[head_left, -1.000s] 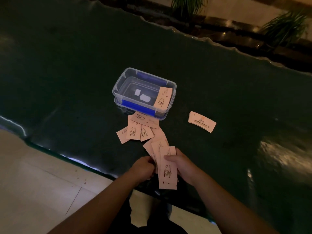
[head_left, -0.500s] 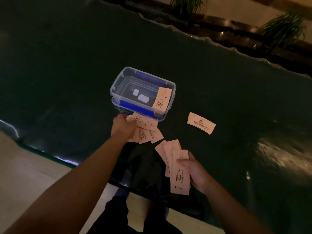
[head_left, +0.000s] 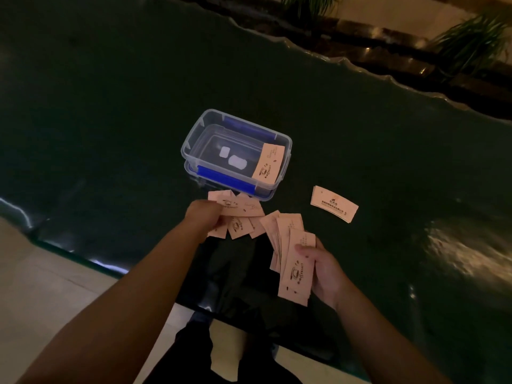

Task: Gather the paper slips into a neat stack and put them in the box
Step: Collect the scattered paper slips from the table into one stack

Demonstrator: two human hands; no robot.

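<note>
A clear plastic box (head_left: 194, 134) with blue clips stands open on the dark table, one pink slip (head_left: 269, 161) leaning against its right inner wall. Several pink slips (head_left: 241, 217) lie scattered just in front of the box. My left hand (head_left: 203, 216) rests on that pile, fingers closed on one or two of its slips. My right hand (head_left: 322, 268) holds a fanned stack of slips (head_left: 293, 261) nearer the table's front edge. A paler slip (head_left: 333, 203) lies alone to the right of the box.
The dark green table (head_left: 110, 106) has a wavy far edge and a front edge close to my body. Potted plants (head_left: 471, 42) stand beyond the far edge. A bright glare patch (head_left: 465, 250) sits on the right of the tabletop. Pale floor tiles (head_left: 41, 300) show at lower left.
My left hand left the stack, reached forward to the loose slips by the box and drew back a little with them. My right hand kept the fanned stack, shifting slightly right.
</note>
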